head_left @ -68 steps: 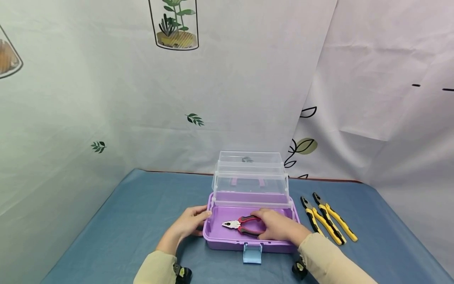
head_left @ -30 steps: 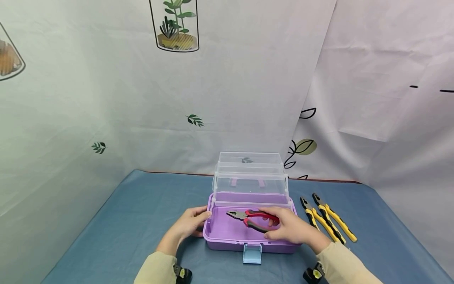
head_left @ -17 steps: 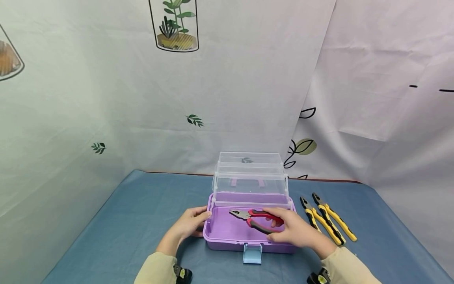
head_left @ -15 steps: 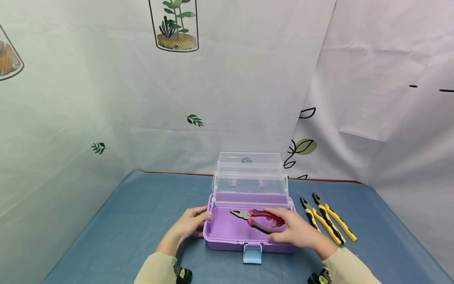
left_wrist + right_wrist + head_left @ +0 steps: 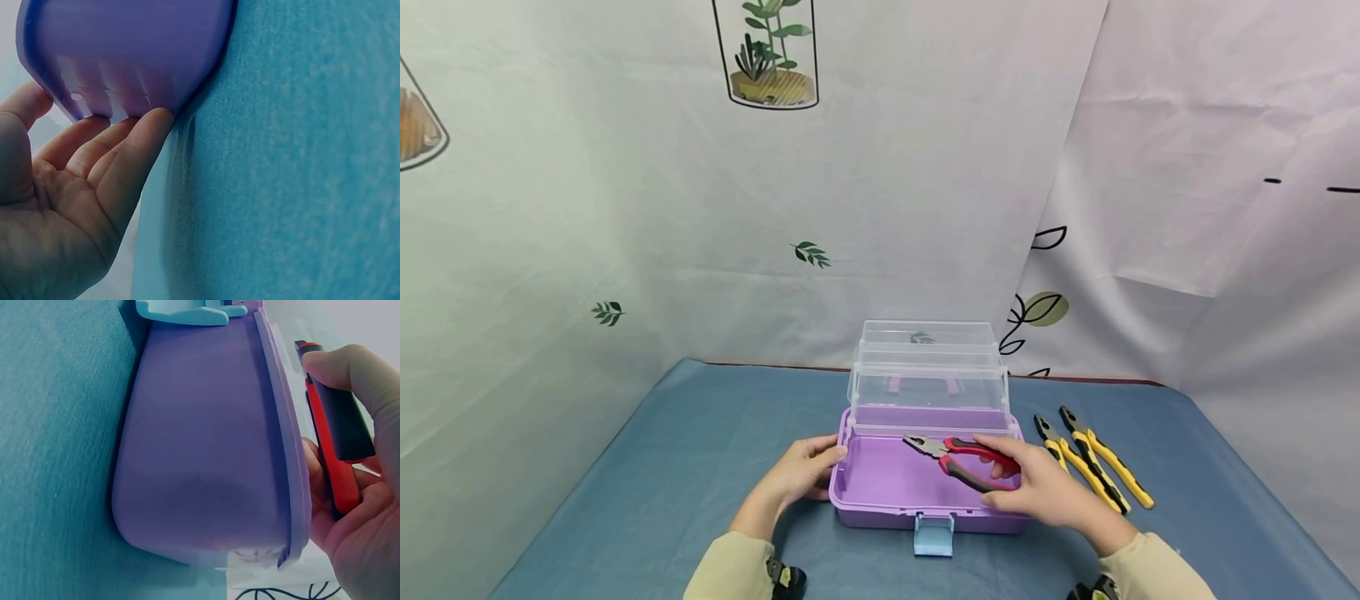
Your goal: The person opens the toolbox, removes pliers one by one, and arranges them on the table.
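My right hand (image 5: 1037, 483) grips the handles of red-and-black combination pliers (image 5: 951, 454). Their metal nose points left over the inside of a purple toolbox (image 5: 880, 508). In the right wrist view the pliers (image 5: 334, 440) are above the box's rim, thumb on one handle and fingers around the other. My left hand (image 5: 801, 471) holds the toolbox's left end, thumb at the rim. In the left wrist view its fingertips (image 5: 153, 119) press against the purple end wall (image 5: 125, 56). The clear lid (image 5: 932, 367) stands raised at the back.
Two pairs of yellow-and-black pliers (image 5: 1078, 467) (image 5: 1108, 458) lie side by side right of the box on the blue cloth (image 5: 700, 442). A light-blue latch (image 5: 934, 537) hangs open at the front. Printed white fabric (image 5: 925, 208) rises behind the table.
The right hand has lifted the red-and-black pliers off the box floor and moved them to the right. The left hand and the toolbox have stayed in place.
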Motion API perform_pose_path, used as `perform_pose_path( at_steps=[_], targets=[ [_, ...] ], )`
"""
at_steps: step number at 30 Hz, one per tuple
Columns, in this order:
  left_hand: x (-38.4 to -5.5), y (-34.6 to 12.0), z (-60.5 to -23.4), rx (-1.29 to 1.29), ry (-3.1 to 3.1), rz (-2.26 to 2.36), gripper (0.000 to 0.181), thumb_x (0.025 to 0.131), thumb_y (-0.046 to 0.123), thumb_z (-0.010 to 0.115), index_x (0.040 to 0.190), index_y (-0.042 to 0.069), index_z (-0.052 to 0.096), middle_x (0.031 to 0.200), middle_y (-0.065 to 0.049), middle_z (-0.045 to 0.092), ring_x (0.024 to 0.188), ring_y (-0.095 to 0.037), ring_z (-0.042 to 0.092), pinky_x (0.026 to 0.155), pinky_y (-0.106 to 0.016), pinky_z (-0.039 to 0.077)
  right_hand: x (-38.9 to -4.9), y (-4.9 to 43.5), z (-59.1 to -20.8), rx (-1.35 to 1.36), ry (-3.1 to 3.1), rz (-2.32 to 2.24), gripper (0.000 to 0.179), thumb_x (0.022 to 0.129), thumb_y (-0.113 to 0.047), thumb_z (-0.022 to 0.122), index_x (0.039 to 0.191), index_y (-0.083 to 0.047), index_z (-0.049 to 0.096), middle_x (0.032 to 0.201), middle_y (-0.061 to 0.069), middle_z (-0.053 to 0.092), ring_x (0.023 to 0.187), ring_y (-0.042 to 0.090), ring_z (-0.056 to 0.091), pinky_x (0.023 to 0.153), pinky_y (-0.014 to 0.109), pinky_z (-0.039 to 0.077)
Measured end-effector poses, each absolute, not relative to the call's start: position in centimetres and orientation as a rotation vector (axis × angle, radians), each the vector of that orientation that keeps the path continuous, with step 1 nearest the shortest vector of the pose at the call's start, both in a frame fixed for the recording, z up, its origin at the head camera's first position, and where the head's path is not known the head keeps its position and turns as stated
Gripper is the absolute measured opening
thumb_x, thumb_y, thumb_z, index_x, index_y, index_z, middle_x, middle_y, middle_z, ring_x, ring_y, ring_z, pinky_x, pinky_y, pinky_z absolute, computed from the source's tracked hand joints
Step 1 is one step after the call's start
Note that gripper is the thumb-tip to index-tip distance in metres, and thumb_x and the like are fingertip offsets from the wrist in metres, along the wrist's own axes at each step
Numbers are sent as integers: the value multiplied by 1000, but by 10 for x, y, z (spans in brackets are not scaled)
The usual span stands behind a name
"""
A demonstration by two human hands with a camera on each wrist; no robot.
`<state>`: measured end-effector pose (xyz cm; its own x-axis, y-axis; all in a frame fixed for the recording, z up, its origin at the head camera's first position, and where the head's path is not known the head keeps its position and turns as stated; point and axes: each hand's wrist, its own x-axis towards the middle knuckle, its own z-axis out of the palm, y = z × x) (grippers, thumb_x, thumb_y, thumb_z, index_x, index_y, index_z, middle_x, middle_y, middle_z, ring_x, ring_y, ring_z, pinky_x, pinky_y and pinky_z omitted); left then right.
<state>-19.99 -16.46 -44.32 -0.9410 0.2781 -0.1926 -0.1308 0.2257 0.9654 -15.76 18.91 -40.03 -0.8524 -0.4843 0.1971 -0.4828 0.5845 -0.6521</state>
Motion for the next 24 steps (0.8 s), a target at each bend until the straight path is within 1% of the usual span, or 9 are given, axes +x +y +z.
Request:
perform_pose_path(
  at_steps=[5,9,13,19,24],
  targets=[
    [-199,-164,-443,123,2179,1766,63,94,34,57,142,-2,38,124,-25,60,98,-23,67,66,-36,59,-157,194,-399,-792,2800,-1184,66,75,-23,79,132,-3,51,87,1,62,77,5,56,62,22,52],
    [-199,-164,-442,129,2176,1770,63,94,34,56,142,-2,38,124,-25,60,98,-24,67,67,-36,59,-156,200,-397,-708,2826,-1168,67,74,-27,80,132,-6,52,87,0,61,78,9,57,62,22,52],
    [-199,-164,-441,140,2174,1772,63,94,35,56,142,-2,38,123,-25,60,97,-24,67,67,-36,59,-155,204,-396,-675,2835,-1182,67,74,-26,80,131,-5,52,86,-2,60,78,12,57,61,22,52],
    [-199,-164,-441,145,2176,1767,64,94,36,57,142,-2,38,123,-25,60,97,-24,67,66,-36,59,-152,212,-396,-656,2887,-1201,65,73,-22,81,129,-4,53,85,-3,60,78,8,55,56,21,50],
    [-200,-164,-442,142,2179,1764,64,93,35,57,142,-2,38,122,-24,61,96,-23,67,66,-35,59,-150,218,-397,-629,2943,-1211,64,72,-21,81,129,-5,55,84,-4,59,76,5,54,57,21,48]
  ],
)
